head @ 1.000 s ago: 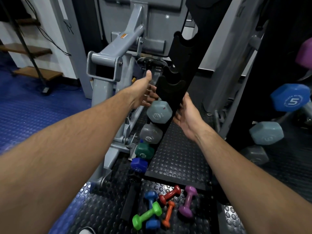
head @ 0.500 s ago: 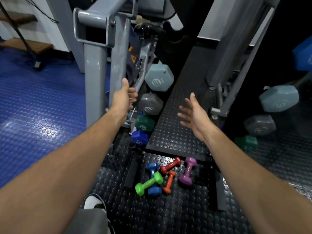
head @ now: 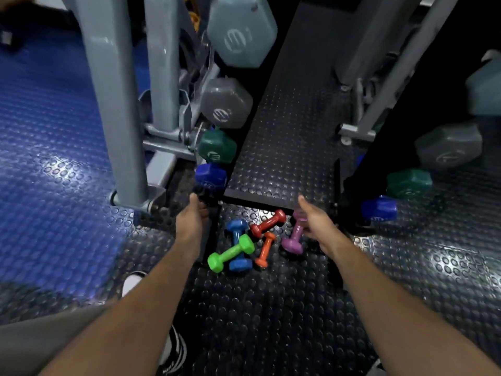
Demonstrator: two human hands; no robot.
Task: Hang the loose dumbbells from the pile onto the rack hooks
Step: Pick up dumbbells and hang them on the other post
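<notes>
Dim, motion-blurred wide-angle view; glare patches on the studded floor [head: 67,169].

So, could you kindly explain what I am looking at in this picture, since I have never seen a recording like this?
There is no machine here: a person wears a camera on the head, so you look down along their two bare arms. The left hand and right hand reach toward a small pile of dumbbells on the black studded floor: a green dumbbell lying across a blue dumbbell, plus a red dumbbell, an orange dumbbell and a purple dumbbell. Neither hand plainly holds anything, though the picture is blurred. Behind, larger weights already hang on the rack.
</notes>
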